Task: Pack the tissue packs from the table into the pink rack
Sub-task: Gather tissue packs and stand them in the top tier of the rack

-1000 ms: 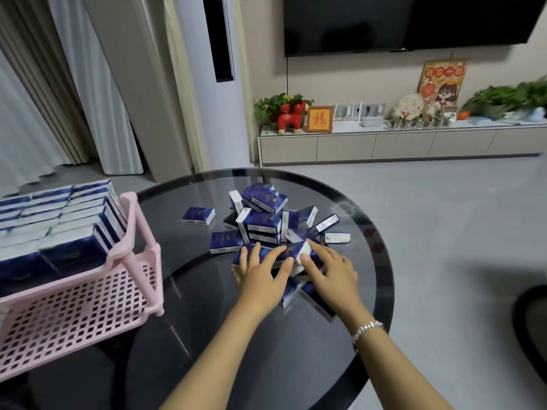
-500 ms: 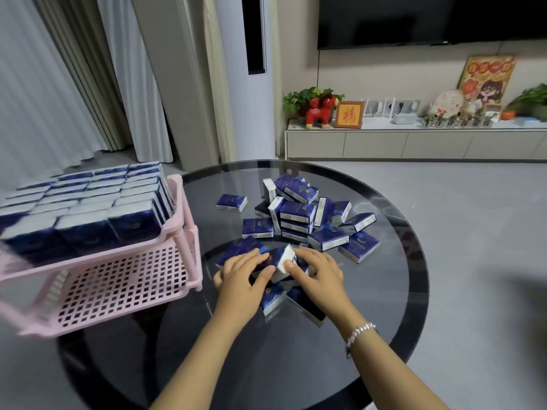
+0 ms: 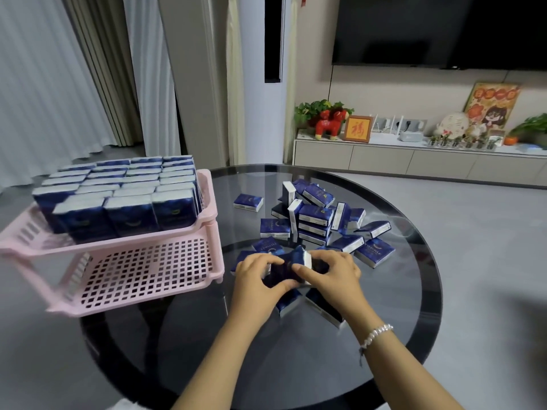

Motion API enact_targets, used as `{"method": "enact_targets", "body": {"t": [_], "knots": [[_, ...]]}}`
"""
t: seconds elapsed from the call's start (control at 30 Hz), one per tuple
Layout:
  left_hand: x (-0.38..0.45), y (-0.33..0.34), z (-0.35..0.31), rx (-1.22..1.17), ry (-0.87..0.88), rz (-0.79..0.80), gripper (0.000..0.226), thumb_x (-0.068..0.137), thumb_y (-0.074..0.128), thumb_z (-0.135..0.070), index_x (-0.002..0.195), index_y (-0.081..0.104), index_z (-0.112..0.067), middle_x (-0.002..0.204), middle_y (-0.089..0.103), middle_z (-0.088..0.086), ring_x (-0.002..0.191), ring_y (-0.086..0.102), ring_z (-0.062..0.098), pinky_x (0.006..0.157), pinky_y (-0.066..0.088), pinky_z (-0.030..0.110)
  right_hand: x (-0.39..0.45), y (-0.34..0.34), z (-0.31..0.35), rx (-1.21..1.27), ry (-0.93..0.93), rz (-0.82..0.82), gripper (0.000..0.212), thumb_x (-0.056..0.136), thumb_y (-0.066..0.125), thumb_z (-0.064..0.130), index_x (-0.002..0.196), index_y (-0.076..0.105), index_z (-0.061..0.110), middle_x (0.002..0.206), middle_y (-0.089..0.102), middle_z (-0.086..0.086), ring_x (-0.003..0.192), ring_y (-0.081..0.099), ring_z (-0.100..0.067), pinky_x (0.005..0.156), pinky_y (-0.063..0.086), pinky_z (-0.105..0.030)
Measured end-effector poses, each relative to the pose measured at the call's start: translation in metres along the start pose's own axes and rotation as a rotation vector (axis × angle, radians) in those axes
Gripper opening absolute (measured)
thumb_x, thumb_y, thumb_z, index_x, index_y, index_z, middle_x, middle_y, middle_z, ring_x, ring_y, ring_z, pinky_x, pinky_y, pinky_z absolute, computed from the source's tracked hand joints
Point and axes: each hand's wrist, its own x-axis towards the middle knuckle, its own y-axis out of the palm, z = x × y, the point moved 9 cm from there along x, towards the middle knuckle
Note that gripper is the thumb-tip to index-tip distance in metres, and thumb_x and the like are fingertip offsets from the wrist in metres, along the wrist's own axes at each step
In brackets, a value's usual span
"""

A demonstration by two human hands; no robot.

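- The left hand and the right hand close from either side on a small bundle of tissue packs near the middle of the round glass bench; fingers are curled around the ends and both hands hold the bundle together.
- More loose packs lie heaped toward the far side of the bench, one single pack apart at the far left, and a few under the wrists.
- The pink rack stands at the bench's left edge: its upper tier is filled with upright packs, its lower tier bare.
- The packs look light, soft and squashy, in slick film wrap, so a pressed row will likely buckle or fan out.
- Best hold, I judge: flat palms on the two end faces, pressing inward evenly, thumbs over the top.
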Motion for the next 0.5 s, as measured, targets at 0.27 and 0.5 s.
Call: {"method": "enact_targets", "body": {"t": [0.27,0.5], "knots": [[-0.001,-0.007,0.003,-0.414,-0.155,0.13,0.041,0.081,0.073,-0.028,0.118,0.058,-0.038,0.121,0.062,-0.01,0.107,0.059,0.003,0.093,0.052,0.029,-0.007,-0.001,0.028,0.326,-0.059,0.173,0.031,0.084,0.068,0.024,0.114,0.064,0.03,0.091,0.072,0.009,0.087,0.066,-0.002,0.071,0.047,-0.008],[-0.012,-0.042,0.028,-0.504,-0.301,-0.041,0.023,0.084,0.07,-0.015,0.103,0.062,-0.026,0.099,0.069,-0.003,0.089,0.065,0.008,0.074,0.052,0.02,0.022,-0.014,0.012,-0.015,0.075,-0.022,0.031,0.089,0.058,0.038,0.116,0.065,0.024,0.119,0.065,0.006,0.113,0.057,-0.017,0.098,0.044,-0.039]]}}
